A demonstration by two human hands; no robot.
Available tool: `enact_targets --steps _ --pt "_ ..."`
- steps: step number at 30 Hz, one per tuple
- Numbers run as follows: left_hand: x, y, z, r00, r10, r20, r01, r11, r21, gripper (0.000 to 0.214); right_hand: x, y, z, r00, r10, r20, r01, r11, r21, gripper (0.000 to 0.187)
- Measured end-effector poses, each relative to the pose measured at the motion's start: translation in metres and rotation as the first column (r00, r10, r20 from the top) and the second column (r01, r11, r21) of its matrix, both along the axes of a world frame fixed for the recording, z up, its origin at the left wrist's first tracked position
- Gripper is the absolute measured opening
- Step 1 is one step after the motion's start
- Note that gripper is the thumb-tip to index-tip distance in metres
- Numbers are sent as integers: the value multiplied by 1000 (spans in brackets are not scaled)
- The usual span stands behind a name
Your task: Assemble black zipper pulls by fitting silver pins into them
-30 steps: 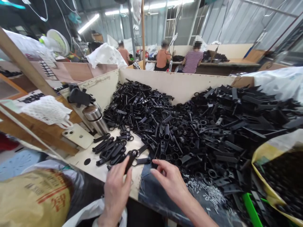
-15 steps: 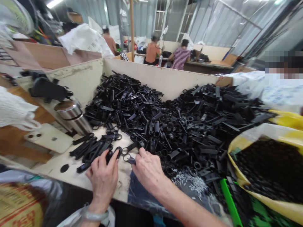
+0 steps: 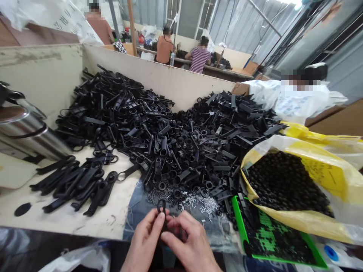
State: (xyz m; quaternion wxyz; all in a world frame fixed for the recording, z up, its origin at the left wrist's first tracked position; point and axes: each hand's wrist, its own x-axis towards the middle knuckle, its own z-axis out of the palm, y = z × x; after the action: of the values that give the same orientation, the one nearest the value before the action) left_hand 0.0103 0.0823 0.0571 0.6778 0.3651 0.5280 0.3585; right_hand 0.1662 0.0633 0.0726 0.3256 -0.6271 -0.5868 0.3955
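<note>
My left hand pinches a black plastic part with a ring-shaped end, the ring pointing up and away from me. Close against it, my right hand has its fingers curled at the part's lower end; something dark shows between them, but I cannot make out what. Both hands are over the near edge of a dark blue mat. Just beyond them lie small silver pins. To the left, several similar black ring-ended parts lie in a rough row on the pale tabletop.
A large heap of black plastic parts fills the back of the walled table. At right stand a yellow-white bag of small black pieces and a green tray. A steel flask stands left. Other people sit beyond.
My hands have moved from the row of parts at left to over the mat, bringing a ring-ended part up between them. The view has swung to the right.
</note>
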Motion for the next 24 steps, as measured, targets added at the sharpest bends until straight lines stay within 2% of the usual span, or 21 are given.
enact_targets --steps 3,6,8,10,12,13,14,16,18,19,21,22,24 --pt "2 6 14 987 99 126 -82 988 -134 52 18 20 11 999 46 28 -48 997 67 15" --pt "-5 8 23 982 109 152 -83 983 -164 49 29 45 18 973 70 221 -101 986 131 15" --pt "-8 6 25 978 104 179 -73 982 -173 48 27 59 18 887 104 451 -172 979 112 22" --pt "-10 3 26 971 107 212 -66 979 -193 50 22 67 14 758 139 638 -231 971 64 21" --pt "-10 2 26 969 96 229 -50 979 -199 50 20 70 10 680 171 713 -261 965 18 12" --pt "-11 2 26 969 85 230 -40 981 -191 49 21 69 9 683 175 710 -265 964 17 9" --pt "-12 2 27 970 71 231 -29 983 -181 48 24 67 9 715 162 680 -255 966 39 9" --pt "-13 2 28 969 47 243 -6 986 -166 45 31 59 10 849 107 518 -189 976 109 14" --pt "-14 2 29 965 27 260 21 984 -177 43 37 47 12 982 55 183 -76 991 111 23" --pt "-13 1 30 964 20 267 33 981 -192 42 38 40 13 999 31 -10 -30 997 66 29" --pt "-9 0 31 956 14 293 57 971 -232 43 36 27 14 947 -17 -321 0 999 -51 38" --pt "-6 -1 31 949 16 314 68 965 -254 44 32 22 12 911 -33 -410 -1 997 -83 40" --pt "0 -3 33 931 20 364 90 955 -284 45 25 14 7 881 -22 -473 -9 998 -62 37"
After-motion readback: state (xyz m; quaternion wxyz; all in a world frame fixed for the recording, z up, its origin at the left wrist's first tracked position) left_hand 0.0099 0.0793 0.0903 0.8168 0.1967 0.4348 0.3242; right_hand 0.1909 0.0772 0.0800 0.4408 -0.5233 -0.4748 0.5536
